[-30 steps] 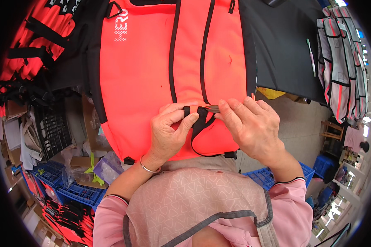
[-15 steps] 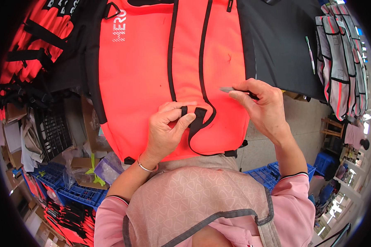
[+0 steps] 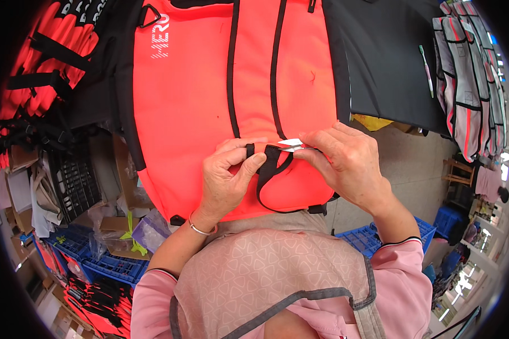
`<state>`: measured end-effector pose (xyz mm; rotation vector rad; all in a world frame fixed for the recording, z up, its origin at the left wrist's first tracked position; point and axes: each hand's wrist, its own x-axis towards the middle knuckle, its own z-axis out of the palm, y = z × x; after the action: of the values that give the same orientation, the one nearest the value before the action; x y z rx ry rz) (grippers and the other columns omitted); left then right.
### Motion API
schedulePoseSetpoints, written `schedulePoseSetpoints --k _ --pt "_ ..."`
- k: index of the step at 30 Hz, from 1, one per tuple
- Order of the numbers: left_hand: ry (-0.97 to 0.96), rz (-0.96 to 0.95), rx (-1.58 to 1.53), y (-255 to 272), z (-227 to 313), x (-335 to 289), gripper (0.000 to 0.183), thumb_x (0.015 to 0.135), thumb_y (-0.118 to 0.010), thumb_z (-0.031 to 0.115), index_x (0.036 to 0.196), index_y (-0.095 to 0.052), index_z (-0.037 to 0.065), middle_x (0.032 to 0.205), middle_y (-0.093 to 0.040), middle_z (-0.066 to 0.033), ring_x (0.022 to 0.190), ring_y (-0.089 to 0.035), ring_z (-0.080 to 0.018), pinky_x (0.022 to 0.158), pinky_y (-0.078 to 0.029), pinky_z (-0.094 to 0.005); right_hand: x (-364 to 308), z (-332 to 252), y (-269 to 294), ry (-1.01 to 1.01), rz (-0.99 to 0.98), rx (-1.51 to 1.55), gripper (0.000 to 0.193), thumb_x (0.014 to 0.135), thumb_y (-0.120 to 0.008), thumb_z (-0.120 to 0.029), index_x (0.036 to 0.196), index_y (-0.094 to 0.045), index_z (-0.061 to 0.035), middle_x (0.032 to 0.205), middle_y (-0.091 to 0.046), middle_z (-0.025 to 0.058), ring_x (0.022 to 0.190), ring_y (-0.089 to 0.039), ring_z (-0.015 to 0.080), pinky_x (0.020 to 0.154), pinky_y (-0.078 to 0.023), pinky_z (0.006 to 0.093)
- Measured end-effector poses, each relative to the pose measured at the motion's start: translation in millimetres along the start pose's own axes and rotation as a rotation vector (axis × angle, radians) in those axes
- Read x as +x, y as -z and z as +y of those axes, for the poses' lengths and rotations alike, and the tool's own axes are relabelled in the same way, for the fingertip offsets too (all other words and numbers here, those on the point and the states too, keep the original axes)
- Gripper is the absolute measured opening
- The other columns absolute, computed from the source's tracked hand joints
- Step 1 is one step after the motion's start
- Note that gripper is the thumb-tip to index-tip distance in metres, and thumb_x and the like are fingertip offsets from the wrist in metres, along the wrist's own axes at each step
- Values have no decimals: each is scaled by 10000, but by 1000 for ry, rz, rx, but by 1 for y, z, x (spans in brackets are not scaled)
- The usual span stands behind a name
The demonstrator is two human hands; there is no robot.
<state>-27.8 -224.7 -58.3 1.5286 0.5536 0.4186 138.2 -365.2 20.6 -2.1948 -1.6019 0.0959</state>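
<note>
A bright orange bag (image 3: 175,113) with black trim lies before me, its near end against my lap. My left hand (image 3: 227,175) pinches the end of an orange and black strap (image 3: 268,169) near the bag's lower middle. The strap's black webbing loops down toward the near edge. My right hand (image 3: 348,164) grips small metal thread snips (image 3: 291,145) from the right, their blades at the strap's end close to my left fingertips. Whether the blades touch a thread is too small to tell. Loose dark threads lie on the bag's upper right.
A black-covered table (image 3: 384,68) extends to the right, with a toothbrush (image 3: 426,70) on it and stacked grey pieces (image 3: 469,85) at its edge. Orange and black bags (image 3: 68,51) are piled far left. Blue crates (image 3: 359,240) stand low on both sides.
My right hand has moved left and slightly down, bringing the snips from above the bag to the strap's end. My left hand keeps its pinch. The bag has shifted slightly.
</note>
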Motion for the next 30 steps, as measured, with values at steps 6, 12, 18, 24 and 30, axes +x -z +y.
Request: schedulePoseSetpoints --k 6,12,18,24,30 --pt "-15 -18 47 2 1 0 249 866 -742 167 720 -665 -20 919 -709 -131 843 -623 -200 806 -457 -326 5 -2 4 72 -82 -100 192 738 -797 -192 844 -683 -81 710 -655 25 606 -599 186 545 -476 315" --pt "-36 -24 24 2 0 0 263 876 -730 165 710 -648 -21 960 -718 -140 843 -625 -195 814 -454 -325 6 1 5 75 -90 -73 189 748 -789 -208 837 -680 -82 708 -653 25 604 -596 192 543 -471 324" --pt "-48 -50 56 4 2 0 326 875 -721 137 638 -561 -19 992 -724 -135 844 -621 -192 819 -453 -320 10 1 10 56 -209 -72 186 767 -779 -214 834 -687 -67 727 -665 41 630 -613 227 566 -485 322" --pt "-69 -90 94 7 1 0 291 878 -714 128 664 -587 -21 1023 -724 -136 887 -624 -189 825 -457 -322 25 24 5 -496 -542 598 172 855 -739 -160 864 -711 9 762 -699 46 714 -640 101 651 -489 251" --pt "-14 -53 -16 6 0 0 180 896 -705 142 831 -712 -26 1042 -721 -128 908 -630 -181 825 -477 -303 11 30 -9 -672 -85 865 215 821 -756 -146 981 -710 -9 823 -692 72 743 -632 121 688 -516 298"
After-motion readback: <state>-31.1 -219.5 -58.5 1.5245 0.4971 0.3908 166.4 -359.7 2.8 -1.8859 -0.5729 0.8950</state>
